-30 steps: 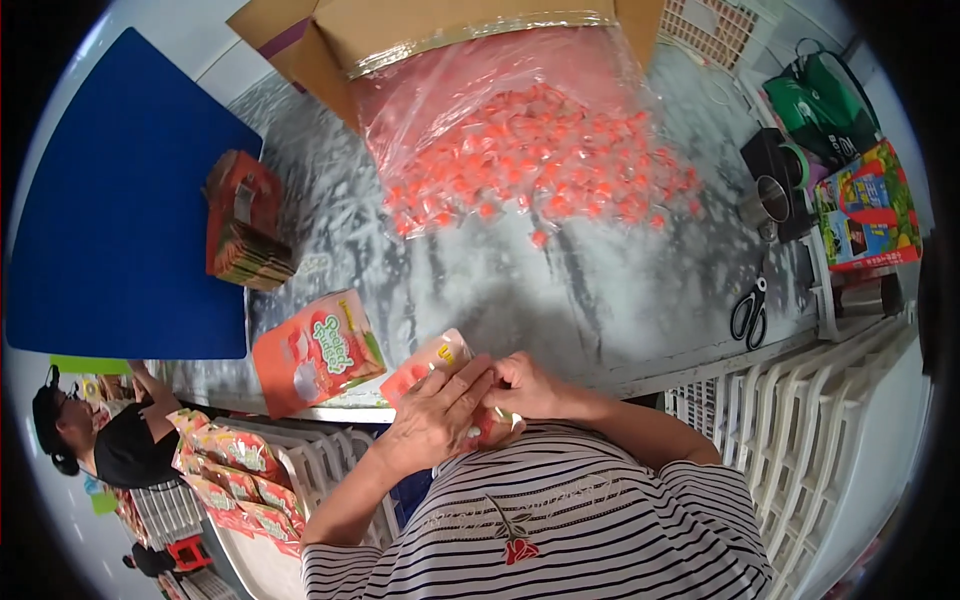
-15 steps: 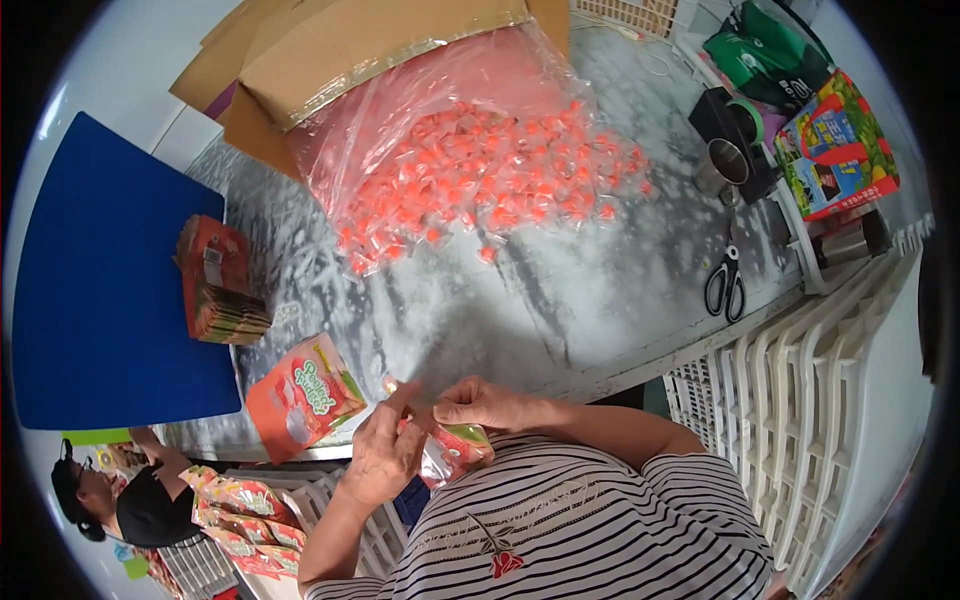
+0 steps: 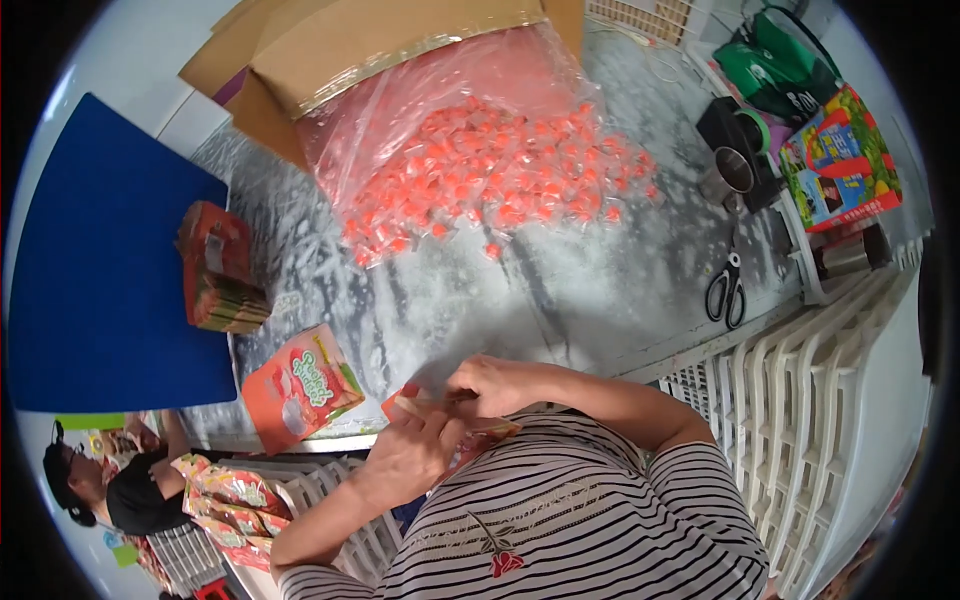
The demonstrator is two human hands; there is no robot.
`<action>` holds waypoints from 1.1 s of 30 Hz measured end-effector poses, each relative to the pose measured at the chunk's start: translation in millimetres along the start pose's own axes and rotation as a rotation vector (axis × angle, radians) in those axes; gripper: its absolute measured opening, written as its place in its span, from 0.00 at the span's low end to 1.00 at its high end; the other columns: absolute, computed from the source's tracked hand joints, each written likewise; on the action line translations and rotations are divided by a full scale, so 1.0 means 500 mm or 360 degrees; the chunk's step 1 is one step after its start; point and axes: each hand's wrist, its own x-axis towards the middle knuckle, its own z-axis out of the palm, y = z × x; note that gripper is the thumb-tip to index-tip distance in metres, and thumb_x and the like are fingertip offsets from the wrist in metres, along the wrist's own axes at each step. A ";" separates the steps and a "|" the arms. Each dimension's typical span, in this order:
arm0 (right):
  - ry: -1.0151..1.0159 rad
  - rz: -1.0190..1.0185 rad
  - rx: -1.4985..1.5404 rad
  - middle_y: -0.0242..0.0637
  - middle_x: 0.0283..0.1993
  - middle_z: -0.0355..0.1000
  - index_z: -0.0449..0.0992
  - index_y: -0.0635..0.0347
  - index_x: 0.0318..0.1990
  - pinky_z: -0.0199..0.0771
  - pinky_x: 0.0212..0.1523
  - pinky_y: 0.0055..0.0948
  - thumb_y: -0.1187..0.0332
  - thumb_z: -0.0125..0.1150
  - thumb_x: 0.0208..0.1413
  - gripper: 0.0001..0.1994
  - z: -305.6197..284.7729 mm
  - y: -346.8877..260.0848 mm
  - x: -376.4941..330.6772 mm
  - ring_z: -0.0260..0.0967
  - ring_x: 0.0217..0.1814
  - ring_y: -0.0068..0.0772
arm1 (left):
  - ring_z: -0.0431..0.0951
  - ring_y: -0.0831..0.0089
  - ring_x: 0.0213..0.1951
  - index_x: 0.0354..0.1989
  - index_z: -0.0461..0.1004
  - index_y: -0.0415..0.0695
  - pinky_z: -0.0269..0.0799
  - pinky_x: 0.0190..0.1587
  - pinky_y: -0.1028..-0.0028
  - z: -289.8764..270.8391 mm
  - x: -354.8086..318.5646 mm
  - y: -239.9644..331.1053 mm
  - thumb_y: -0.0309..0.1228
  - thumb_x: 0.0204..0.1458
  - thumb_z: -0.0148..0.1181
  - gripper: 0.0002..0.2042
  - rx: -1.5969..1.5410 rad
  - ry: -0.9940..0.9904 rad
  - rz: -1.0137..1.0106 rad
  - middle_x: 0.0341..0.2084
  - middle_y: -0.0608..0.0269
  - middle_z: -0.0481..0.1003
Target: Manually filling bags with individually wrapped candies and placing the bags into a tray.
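Close to my body, at the table's near edge, both hands grip a red printed pouch [image 3: 470, 447]. My left hand [image 3: 408, 450] is closed on its left side, and an orange-red corner shows past the fingers. My right hand [image 3: 488, 384] pinches its upper part, with the fingertips partly hidden. Left of my hands, another printed pouch [image 3: 303, 390] lies flat on the table. Beyond them, many small red candies in clear wrappers [image 3: 480, 165] spill from a plastic liner [image 3: 400, 110] in a tipped cardboard box [image 3: 370, 45].
A bundle of pouches [image 3: 222, 265] stands by a blue panel [image 3: 115, 270]. At right are black scissors [image 3: 727, 293], a metal cup [image 3: 730, 170], a tape dispenser [image 3: 735, 130] and stacked white crates [image 3: 800, 420]. Another person [image 3: 110, 480] works at far left near filled pouches [image 3: 230, 510].
My left hand has moved right and down against the pouch, closer to my right hand. My right hand has risen slightly. An orange-red corner now shows beyond the left fingers.
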 end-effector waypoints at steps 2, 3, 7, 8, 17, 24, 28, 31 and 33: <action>-0.0005 0.0026 -0.0091 0.54 0.26 0.72 0.75 0.69 0.30 0.70 0.33 0.42 0.68 0.59 0.48 0.10 -0.004 -0.019 0.002 0.72 0.30 0.51 | 0.76 0.62 0.23 0.34 0.71 0.36 0.72 0.22 0.68 -0.004 0.008 0.006 0.25 0.43 0.56 0.09 -0.0025 -0.0135 -0.0171 0.30 0.49 0.71; 0.0020 0.0062 -0.0183 0.55 0.29 0.73 0.76 0.67 0.31 0.71 0.36 0.45 0.69 0.59 0.46 0.09 -0.004 -0.025 0.004 0.72 0.33 0.57 | 0.76 0.61 0.21 0.33 0.70 0.36 0.72 0.21 0.68 -0.005 0.014 0.007 0.25 0.43 0.56 0.09 -0.0054 -0.0270 -0.0311 0.29 0.47 0.71; 0.0153 0.0096 -0.0429 0.54 0.29 0.73 0.77 0.65 0.30 0.71 0.36 0.47 0.70 0.59 0.44 0.08 0.004 -0.026 0.006 0.72 0.34 0.58 | 0.77 0.60 0.20 0.35 0.70 0.35 0.72 0.20 0.67 0.013 0.025 -0.009 0.25 0.42 0.56 0.11 -0.0083 -0.0280 -0.0359 0.29 0.47 0.72; 0.0255 0.0067 -0.0450 0.55 0.28 0.73 0.77 0.65 0.30 0.71 0.35 0.46 0.71 0.59 0.45 0.07 0.007 -0.006 0.007 0.72 0.34 0.58 | 0.76 0.59 0.20 0.35 0.71 0.36 0.73 0.22 0.67 0.021 0.027 -0.012 0.26 0.43 0.58 0.11 -0.0101 -0.0378 -0.0383 0.29 0.48 0.72; 0.0332 0.0006 -0.0133 0.46 0.28 0.75 0.78 0.65 0.35 0.74 0.33 0.36 0.67 0.61 0.52 0.10 -0.046 0.029 0.013 0.74 0.29 0.44 | 0.77 0.57 0.26 0.37 0.72 0.35 0.74 0.24 0.65 -0.029 0.028 -0.002 0.26 0.42 0.61 0.14 -0.0475 -0.0216 -0.0290 0.30 0.50 0.74; 0.1412 -0.0029 -0.1622 0.45 0.59 0.63 0.69 0.57 0.55 0.57 0.63 0.49 0.57 0.62 0.54 0.23 -0.274 0.102 0.018 0.55 0.63 0.56 | 0.73 0.61 0.27 0.32 0.72 0.43 0.67 0.41 0.65 0.006 0.001 0.006 0.29 0.43 0.63 0.08 -0.0149 0.0208 -0.0555 0.23 0.59 0.73; 0.1314 0.0315 -0.1724 0.44 0.68 0.51 0.62 0.46 0.64 0.54 0.65 0.50 0.57 0.62 0.53 0.30 -0.295 0.168 -0.004 0.51 0.66 0.57 | 0.73 0.59 0.28 0.32 0.72 0.42 0.70 0.32 0.64 -0.017 -0.014 -0.006 0.28 0.45 0.62 0.07 -0.0092 0.0215 -0.0773 0.22 0.57 0.73; 0.1135 0.0341 -0.1489 0.46 0.68 0.51 0.62 0.46 0.64 0.53 0.65 0.51 0.58 0.62 0.53 0.30 -0.210 0.157 -0.004 0.50 0.66 0.56 | 0.74 0.57 0.25 0.30 0.72 0.42 0.70 0.23 0.62 -0.038 -0.029 -0.027 0.28 0.46 0.63 0.06 0.0010 0.0306 -0.0788 0.21 0.57 0.72; 0.1104 0.0293 -0.1282 0.48 0.69 0.49 0.62 0.48 0.64 0.52 0.65 0.51 0.58 0.63 0.52 0.31 -0.170 0.161 -0.008 0.50 0.66 0.54 | 0.74 0.57 0.22 0.27 0.72 0.43 0.70 0.23 0.61 -0.045 -0.042 -0.035 0.28 0.45 0.63 0.06 -0.0016 0.0345 -0.0863 0.22 0.57 0.72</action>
